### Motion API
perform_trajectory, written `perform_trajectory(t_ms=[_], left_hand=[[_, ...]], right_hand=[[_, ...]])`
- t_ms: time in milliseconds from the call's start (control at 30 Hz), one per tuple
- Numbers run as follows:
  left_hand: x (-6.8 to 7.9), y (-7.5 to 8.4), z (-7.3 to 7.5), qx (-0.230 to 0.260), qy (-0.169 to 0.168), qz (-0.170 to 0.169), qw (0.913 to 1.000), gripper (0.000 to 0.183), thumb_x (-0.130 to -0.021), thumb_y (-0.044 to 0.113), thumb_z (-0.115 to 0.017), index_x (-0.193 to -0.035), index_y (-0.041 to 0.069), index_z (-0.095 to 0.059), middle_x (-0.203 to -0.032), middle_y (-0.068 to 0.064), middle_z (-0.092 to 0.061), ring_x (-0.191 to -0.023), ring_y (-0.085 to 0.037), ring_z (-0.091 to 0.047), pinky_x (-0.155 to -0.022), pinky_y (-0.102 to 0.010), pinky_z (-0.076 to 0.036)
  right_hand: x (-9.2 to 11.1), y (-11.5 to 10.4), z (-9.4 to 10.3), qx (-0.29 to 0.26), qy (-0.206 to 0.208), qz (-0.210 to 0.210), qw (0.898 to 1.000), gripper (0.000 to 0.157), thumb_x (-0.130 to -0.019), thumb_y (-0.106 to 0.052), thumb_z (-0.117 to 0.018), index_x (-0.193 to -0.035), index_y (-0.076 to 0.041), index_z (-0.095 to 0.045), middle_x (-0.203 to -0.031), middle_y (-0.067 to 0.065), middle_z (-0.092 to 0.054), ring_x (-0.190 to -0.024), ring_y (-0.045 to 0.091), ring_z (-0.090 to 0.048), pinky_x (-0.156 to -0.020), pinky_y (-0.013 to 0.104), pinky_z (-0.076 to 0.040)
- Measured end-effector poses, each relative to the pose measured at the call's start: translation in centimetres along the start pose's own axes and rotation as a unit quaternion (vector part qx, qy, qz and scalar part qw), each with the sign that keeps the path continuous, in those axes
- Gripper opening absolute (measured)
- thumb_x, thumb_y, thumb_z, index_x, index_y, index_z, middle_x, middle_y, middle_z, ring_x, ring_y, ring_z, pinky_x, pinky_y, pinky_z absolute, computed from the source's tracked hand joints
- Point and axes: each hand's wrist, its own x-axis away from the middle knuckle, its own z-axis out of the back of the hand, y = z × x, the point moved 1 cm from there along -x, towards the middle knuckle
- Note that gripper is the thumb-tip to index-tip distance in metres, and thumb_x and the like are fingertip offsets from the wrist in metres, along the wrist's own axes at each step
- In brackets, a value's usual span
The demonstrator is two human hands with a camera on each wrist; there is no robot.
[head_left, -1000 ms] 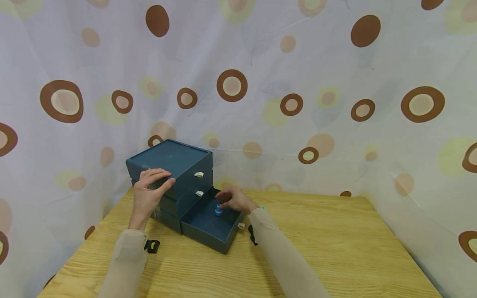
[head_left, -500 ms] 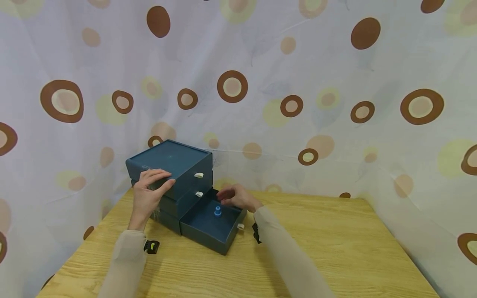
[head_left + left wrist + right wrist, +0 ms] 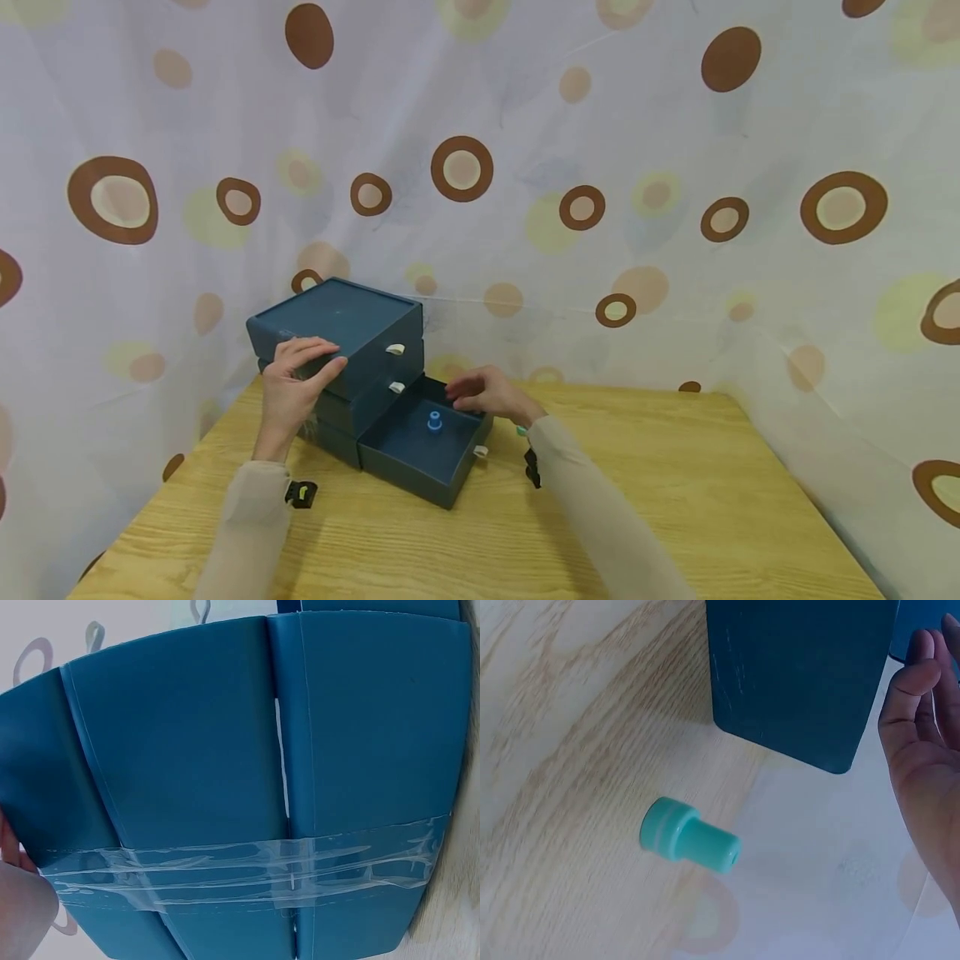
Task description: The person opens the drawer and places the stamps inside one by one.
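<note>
A dark blue three-tier drawer unit [image 3: 337, 312] stands at the left of the wooden table, its bottom drawer [image 3: 408, 479] pulled out. My left hand [image 3: 288, 392] rests on the near top edge of the unit, fingers extended and thumb apart. Inside the drawer a small blue stepped peg [image 3: 434, 422] stands upright. Over the drawer's far right corner hovers my right hand [image 3: 491, 394], fingers loosely bent and holding nothing. A teal stepped peg [image 3: 690, 834] stands on the table beyond the drawer front, mostly hidden behind the right wrist in the head view.
White loop pulls [image 3: 395, 349] stick out from the drawer fronts. Clear tape [image 3: 247, 874] wraps the unit's side. A spotted curtain [image 3: 675, 125] hangs behind the table [image 3: 637, 467], which extends off to the right.
My right hand has let go of the blue peg and moved right and slightly up, leaving the peg upright in the drawer. The left hand stays on the unit.
</note>
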Motion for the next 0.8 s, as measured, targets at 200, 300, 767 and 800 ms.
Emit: perform_trajectory(t_ms=[200, 300, 767, 800], left_hand=[[0.1, 0.1, -0.1, -0.005, -0.003, 0.013, 0.9999, 0.022, -0.077, -0.011, -0.075, -0.099, -0.009, -0.072, -0.106, -0.030, -0.065, -0.107, -0.018, -0.049, -0.116, -0.048, -0.024], [0.1, 0.1, -0.1, -0.004, -0.002, 0.019, 0.9998, 0.023, -0.077, -0.010, -0.075, -0.099, -0.009, -0.072, -0.106, -0.029, -0.065, -0.108, -0.018, -0.049, -0.116, -0.045, -0.024], [0.1, 0.0, -0.1, 0.000, 0.000, 0.016, 0.9999, 0.022, -0.078, -0.011, -0.074, -0.100, -0.010, -0.072, -0.106, -0.032, -0.063, -0.108, -0.012, -0.049, -0.117, -0.049, -0.023], [0.1, 0.0, -0.1, -0.001, 0.001, 0.019, 0.9998, 0.022, -0.078, -0.011, -0.074, -0.100, -0.010, -0.072, -0.106, -0.032, -0.063, -0.108, -0.012, -0.049, -0.117, -0.049, -0.023]], right_hand=[[1.4, 0.5, 0.6, -0.032, 0.006, 0.010, 0.999, 0.032, -0.092, -0.004, -0.065, -0.123, 0.002, -0.065, -0.123, 0.028, -0.064, -0.105, 0.022, -0.069, -0.091, 0.046, -0.055], [1.9, 1.0, 0.8, -0.053, 0.000, 0.016, 0.998, 0.033, -0.093, -0.003, -0.063, -0.124, 0.007, -0.062, -0.124, 0.031, -0.062, -0.105, 0.023, -0.069, -0.094, 0.046, -0.053], [3.8, 2.8, 2.5, -0.027, 0.013, -0.010, 1.000, 0.032, -0.095, -0.010, -0.062, -0.124, 0.004, -0.063, -0.118, 0.024, -0.067, -0.106, 0.045, -0.062, -0.064, 0.036, -0.046], [3.9, 3.0, 2.6, -0.024, 0.013, -0.017, 0.999, 0.031, -0.095, -0.010, -0.062, -0.123, 0.003, -0.064, -0.117, 0.022, -0.068, -0.107, 0.044, -0.063, -0.066, 0.038, -0.047]])
